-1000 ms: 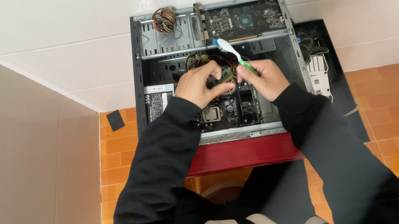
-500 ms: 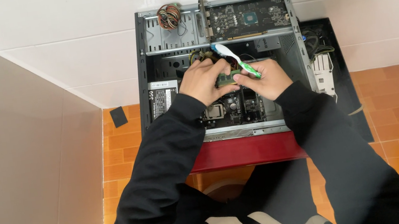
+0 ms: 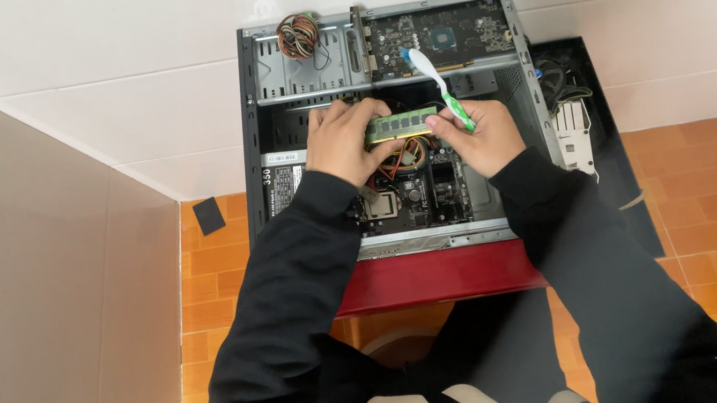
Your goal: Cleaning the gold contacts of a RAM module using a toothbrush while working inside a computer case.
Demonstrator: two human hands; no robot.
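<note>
Head view: green memory stick lengthwise left-right between both hands' pinching fingers, right-hand toothbrush bristles up-left.

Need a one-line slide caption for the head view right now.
Both hands, left hand and right hand, hold a green memory stick over an open computer case; the right also grips a toothbrush.

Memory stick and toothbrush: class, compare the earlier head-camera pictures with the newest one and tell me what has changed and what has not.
The green memory stick, earlier hidden low between the hands, is now lifted clear and held level by the fingers of the left hand and the right hand. The toothbrush in the right hand now tilts its head up and away. The open computer case and the graphics card on it stayed put.
</note>
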